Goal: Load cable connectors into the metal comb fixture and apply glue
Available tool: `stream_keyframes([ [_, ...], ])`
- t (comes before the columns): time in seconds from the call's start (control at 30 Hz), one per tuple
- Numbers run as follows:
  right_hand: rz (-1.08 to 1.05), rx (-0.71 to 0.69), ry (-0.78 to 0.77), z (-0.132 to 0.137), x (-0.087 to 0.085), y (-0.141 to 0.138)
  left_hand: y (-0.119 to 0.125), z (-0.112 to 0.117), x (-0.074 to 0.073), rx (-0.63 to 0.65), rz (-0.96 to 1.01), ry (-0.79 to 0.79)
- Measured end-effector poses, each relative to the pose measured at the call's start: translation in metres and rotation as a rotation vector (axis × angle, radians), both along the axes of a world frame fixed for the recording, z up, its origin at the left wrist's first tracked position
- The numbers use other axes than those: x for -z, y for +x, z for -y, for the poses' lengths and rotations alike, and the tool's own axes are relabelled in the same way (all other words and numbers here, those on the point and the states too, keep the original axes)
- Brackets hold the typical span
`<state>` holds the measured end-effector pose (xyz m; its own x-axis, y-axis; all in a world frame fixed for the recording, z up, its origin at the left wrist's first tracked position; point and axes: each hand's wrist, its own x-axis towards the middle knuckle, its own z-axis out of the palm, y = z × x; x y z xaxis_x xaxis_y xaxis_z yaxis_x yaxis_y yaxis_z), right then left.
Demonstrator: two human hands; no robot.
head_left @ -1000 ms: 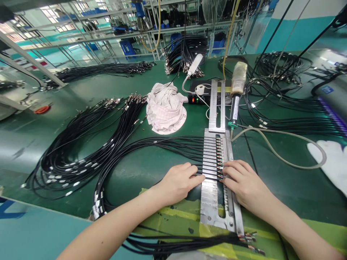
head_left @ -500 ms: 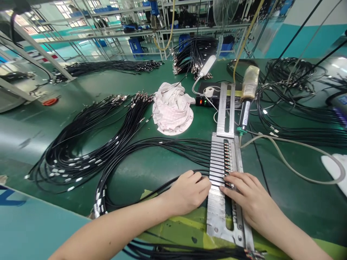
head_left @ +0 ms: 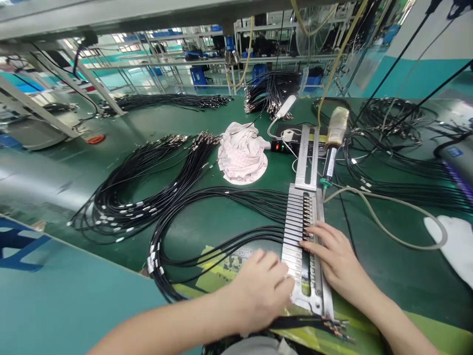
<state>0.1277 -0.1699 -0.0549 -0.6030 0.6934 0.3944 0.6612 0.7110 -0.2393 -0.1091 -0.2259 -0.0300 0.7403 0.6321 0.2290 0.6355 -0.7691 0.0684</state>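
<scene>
The single head camera looks forward and down from above the near side of a long green counter (head_left: pixel 214 219), with the person's bare left hand (head_left: pixel 262 291) and bare right hand (head_left: pixel 336 254) close beneath it. Its wide view faces across the slotted silver metal plate (head_left: pixel 291 261) to pale metal racks (head_left: pixel 177 64) well beyond.

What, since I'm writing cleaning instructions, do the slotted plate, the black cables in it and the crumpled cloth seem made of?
Slotted plate: bare metal, perhaps aluminium or steel, given its silvery shine.
Black cables: probably plastic or rubber sheathing, judging by smooth curves and slight sheen.
Crumpled cloth: matt fabric, possibly cotton, with soft folds and faint pink checks.
</scene>
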Motion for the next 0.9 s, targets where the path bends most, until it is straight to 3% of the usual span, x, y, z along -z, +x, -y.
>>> stream_keyframes([
  [0.07,-0.111,0.017,0.038,-0.002,0.0,0.01,-0.001,0.027,0.01,0.02,0.056,-0.008],
  [0.13,-0.187,0.052,0.046,-0.002,-0.002,0.016,-0.003,0.047,0.025,-0.051,0.083,0.041],
  [0.2,-0.221,0.055,0.05,-0.002,-0.003,0.018,-0.005,0.058,0.038,-0.122,0.08,0.075],
  [0.27,-0.229,0.034,0.052,0.0,-0.003,0.017,-0.007,0.06,0.043,-0.113,0.06,0.033],
  [0.33,-0.229,0.01,0.05,0.001,-0.003,0.014,-0.007,0.056,0.036,-0.073,0.067,-0.116],
  [0.4,-0.233,0.005,0.048,0.002,-0.003,0.012,-0.007,0.046,0.02,-0.065,0.136,-0.356],
  [0.47,-0.239,0.016,0.049,0.003,-0.003,0.012,-0.01,0.031,0.002,-0.106,0.229,-0.594],
  [0.53,-0.247,0.035,0.049,0.003,-0.004,0.014,-0.015,0.011,-0.013,-0.19,0.308,-0.679],
  [0.6,-0.254,0.056,0.05,0.002,-0.004,0.015,-0.02,-0.009,-0.02,-0.284,0.305,-0.596],
  [0.7,-0.257,0.087,0.061,0.001,-0.003,0.018,-0.025,-0.033,-0.018,-0.361,0.106,-0.369],
  [0.8,-0.243,0.095,0.062,0.001,-0.002,0.018,-0.026,-0.044,-0.008,-0.352,-0.068,-0.24],
  [0.9,-0.221,0.083,0.045,0.0,-0.002,0.018,-0.027,-0.045,0.001,-0.327,-0.107,-0.181],
])
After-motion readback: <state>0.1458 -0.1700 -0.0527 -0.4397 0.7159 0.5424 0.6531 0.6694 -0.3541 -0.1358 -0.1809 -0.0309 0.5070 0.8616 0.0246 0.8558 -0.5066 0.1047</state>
